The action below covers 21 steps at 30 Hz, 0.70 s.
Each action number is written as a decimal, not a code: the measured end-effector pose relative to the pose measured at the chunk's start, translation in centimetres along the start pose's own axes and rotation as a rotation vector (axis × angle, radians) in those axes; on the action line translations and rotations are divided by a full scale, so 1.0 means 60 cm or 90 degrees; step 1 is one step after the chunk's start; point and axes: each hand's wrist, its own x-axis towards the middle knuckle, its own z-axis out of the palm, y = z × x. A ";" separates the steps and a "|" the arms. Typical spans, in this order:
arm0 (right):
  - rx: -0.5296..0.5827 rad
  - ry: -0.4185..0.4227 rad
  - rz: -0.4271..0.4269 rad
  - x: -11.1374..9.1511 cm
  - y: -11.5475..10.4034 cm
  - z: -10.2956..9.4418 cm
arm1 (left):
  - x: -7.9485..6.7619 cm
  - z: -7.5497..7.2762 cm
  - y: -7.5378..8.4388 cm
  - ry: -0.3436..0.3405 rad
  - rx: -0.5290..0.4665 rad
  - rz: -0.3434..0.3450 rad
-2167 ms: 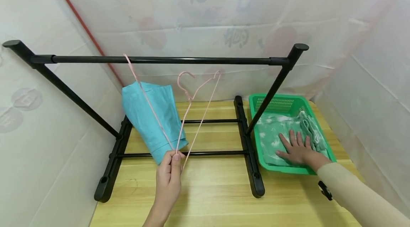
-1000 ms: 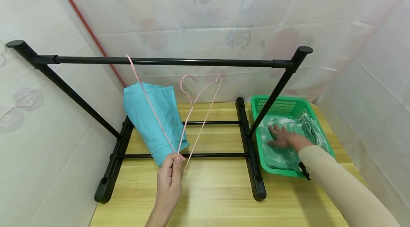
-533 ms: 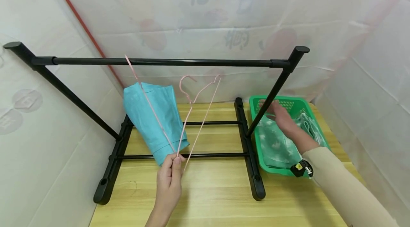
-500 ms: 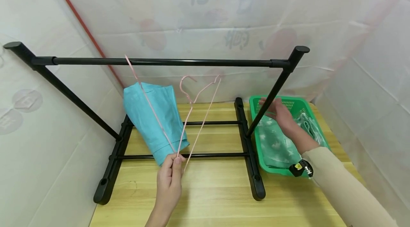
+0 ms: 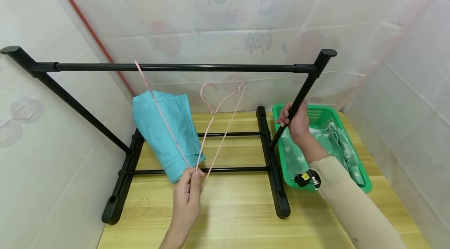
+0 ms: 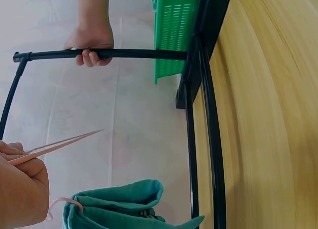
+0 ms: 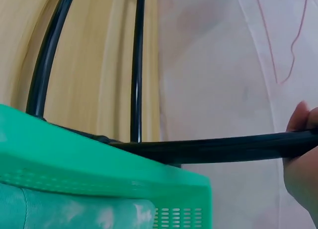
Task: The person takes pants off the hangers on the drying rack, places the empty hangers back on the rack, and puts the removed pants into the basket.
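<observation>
In the head view my left hand (image 5: 185, 200) pinches a pink clothes hanger (image 5: 212, 111) between thumb and fingers, its hook upward and below the top rail. My right hand (image 5: 299, 122) grips the right post (image 5: 304, 93) of a black garment rack, fingers curled round it; the left wrist view shows this grip (image 6: 92, 47) too. On the rail's left part hangs a folded blue garment (image 5: 175, 124) from another pink hanger. Beside the rack stands a green basket (image 5: 321, 114) holding folded green-and-white cloth (image 5: 293, 159), partly hidden by my right arm.
The rack's top rail (image 5: 218, 68) spans most of the view, and its lower bars (image 5: 239, 169) run close above the wooden table (image 5: 239, 217). White sheets (image 5: 404, 116) enclose the back and both sides.
My right hand has left the cloth in the basket, moved up and leftward, and closed round the right post. The basket has shifted slightly. My left hand stays nearly still with the hanger.
</observation>
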 end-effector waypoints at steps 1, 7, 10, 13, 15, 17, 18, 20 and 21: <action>0.004 -0.007 -0.004 0.001 0.003 -0.001 | 0.000 0.001 0.001 0.001 0.001 0.000; 0.052 -0.017 -0.040 0.006 0.019 -0.002 | 0.001 0.002 0.006 -0.006 -0.002 -0.004; 0.056 0.008 -0.056 0.006 0.025 0.001 | 0.002 0.004 0.005 -0.011 -0.004 0.007; 0.052 0.040 -0.059 0.006 0.029 0.005 | 0.003 0.007 0.005 -0.014 -0.004 0.023; 0.050 0.059 -0.061 0.005 0.030 0.007 | 0.004 0.009 0.006 -0.016 -0.006 0.035; 0.051 0.073 -0.064 0.005 0.031 0.009 | 0.005 0.011 0.008 -0.018 -0.009 0.047; 0.055 0.077 -0.066 0.005 0.032 0.009 | 0.007 0.013 0.009 -0.020 -0.012 0.054; 0.058 0.083 -0.071 0.005 0.034 0.009 | 0.011 0.015 0.012 -0.023 -0.018 0.066; 0.062 0.085 -0.073 0.005 0.034 0.009 | 0.013 0.016 0.013 -0.025 -0.021 0.073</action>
